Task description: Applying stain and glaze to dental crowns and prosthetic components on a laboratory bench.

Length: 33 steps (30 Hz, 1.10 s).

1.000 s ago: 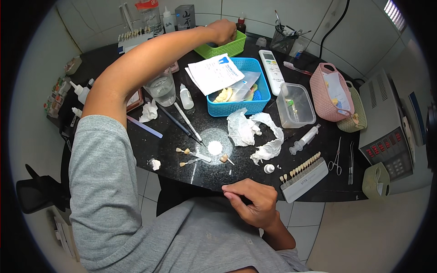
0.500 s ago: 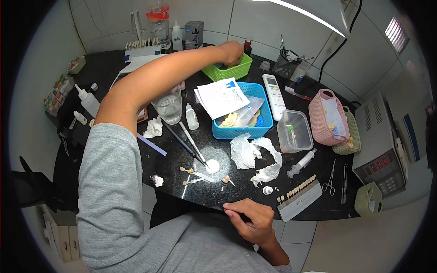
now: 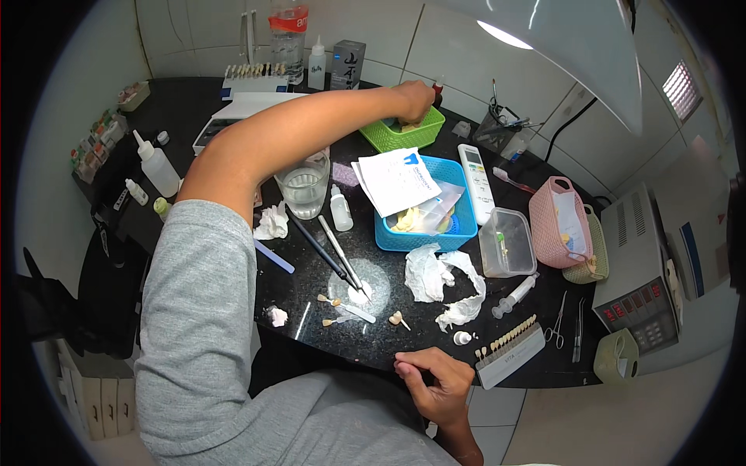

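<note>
Stretched across the desk, my left arm ends with my left hand (image 3: 417, 101) over the green basket (image 3: 402, 138) at the back. Its fingers bend down into the basket, close together; their tips and anything between them are hidden. My right hand (image 3: 439, 380) rests near the front edge, fingers curled and thumb pressed to the index finger. Whatever it pinches, if anything, is too small to make out. Ahead of it lies a tooth-coloured piece on a short stem (image 3: 399, 319). Two slim instruments (image 3: 339, 252) lean with their tips at white powder (image 3: 360, 293). Shade tabs (image 3: 338, 309) lie beside them.
A blue basket (image 3: 423, 237) holds papers and bags, near a glass of water (image 3: 303, 186) and a dropper bottle (image 3: 340, 210). Crumpled tissue (image 3: 426, 273), a clear tub (image 3: 507, 245), a syringe (image 3: 514, 297) and a shade guide (image 3: 510, 353) lie right. A lamp (image 3: 567, 46) hangs above.
The view has shifted, so the desk things sit further right and the lamp reaches lower. My left hand stays at the green basket, and my right hand keeps its curled shape.
</note>
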Motion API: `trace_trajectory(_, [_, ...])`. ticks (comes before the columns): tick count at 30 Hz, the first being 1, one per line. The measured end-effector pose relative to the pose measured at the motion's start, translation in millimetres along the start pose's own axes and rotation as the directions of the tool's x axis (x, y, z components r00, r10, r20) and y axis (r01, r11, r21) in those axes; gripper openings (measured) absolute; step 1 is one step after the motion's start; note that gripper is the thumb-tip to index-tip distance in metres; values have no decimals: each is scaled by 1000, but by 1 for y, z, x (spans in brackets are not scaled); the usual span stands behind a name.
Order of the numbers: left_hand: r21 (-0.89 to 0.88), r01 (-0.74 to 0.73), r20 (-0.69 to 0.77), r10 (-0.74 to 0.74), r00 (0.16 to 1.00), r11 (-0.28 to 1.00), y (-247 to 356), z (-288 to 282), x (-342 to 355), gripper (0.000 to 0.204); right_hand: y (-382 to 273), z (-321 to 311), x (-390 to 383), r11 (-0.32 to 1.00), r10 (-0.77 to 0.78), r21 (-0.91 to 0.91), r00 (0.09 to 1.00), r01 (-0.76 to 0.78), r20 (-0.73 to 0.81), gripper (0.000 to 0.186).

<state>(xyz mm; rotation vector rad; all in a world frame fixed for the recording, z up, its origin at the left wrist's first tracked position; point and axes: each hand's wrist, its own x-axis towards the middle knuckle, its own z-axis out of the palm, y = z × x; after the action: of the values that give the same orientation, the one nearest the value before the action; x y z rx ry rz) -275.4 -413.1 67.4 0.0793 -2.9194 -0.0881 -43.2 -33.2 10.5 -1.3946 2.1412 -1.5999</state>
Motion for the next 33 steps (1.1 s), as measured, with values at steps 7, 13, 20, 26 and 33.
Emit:
trace_trajectory(7, [93, -71, 38, 68, 997, 993, 0, 3, 1, 5, 2, 3, -2, 1000, 9, -10, 999, -10, -42, 11])
trace_trajectory(13, [131, -174, -17, 178, 984, 976, -4, -33, -9, 13, 3, 4, -2, 1000, -4, -5, 997, 4, -74, 12])
trace_trajectory(20, [65, -28, -194, 40, 980, 997, 7, -99, -98, 18, 6, 3, -4, 986, -57, 150, 994, 71, -98, 34])
trace_trajectory(26, [-41, 70, 287, -55, 956, 997, 50, -97, -149, 42, 10, 2, -5, 983, -157, 83, 986, 161, -54, 27])
trace_trajectory(33, [-324, 70, 261, 18, 965, 944, 41, -107, -143, 37, 11, -1, -5, 982, -182, 52, 983, 183, -32, 28])
